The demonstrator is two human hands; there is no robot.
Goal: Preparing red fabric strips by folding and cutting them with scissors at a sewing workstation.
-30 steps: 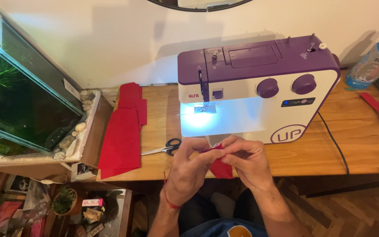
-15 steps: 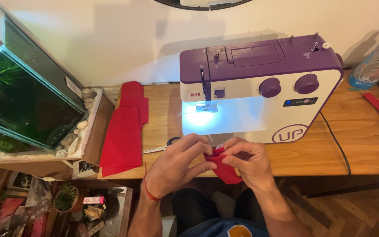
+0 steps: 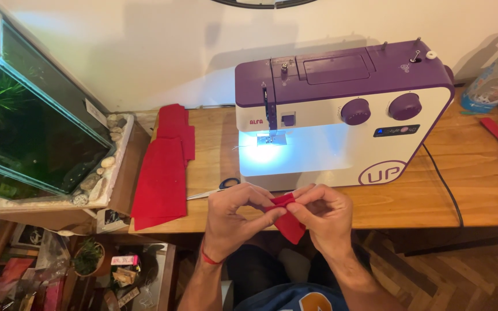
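Here, just in front of the purple-and-white sewing machine [image 3: 341, 115], the left hand [image 3: 234, 210] and right hand [image 3: 324, 216] pinch a small folded red fabric piece [image 3: 286, 219] between closed fingertips.

Sewing machine [image 3: 341, 109] at the middle of the counter [image 3: 479, 190], hands at its near edge.

The left hand [image 3: 234, 216] and right hand [image 3: 324, 216] meet just before the machine, with a small fabric piece [image 3: 286, 216] between them. Scissors [image 3: 217, 189] lie on the counter just left of the hands, and folded cloth [image 3: 162, 173] lies further left. An aquarium [image 3: 24, 132] stands off the counter's left end. A bottle [image 3: 494, 80] stands at the far right, with a cable [image 3: 442, 184] running near the machine's right side.
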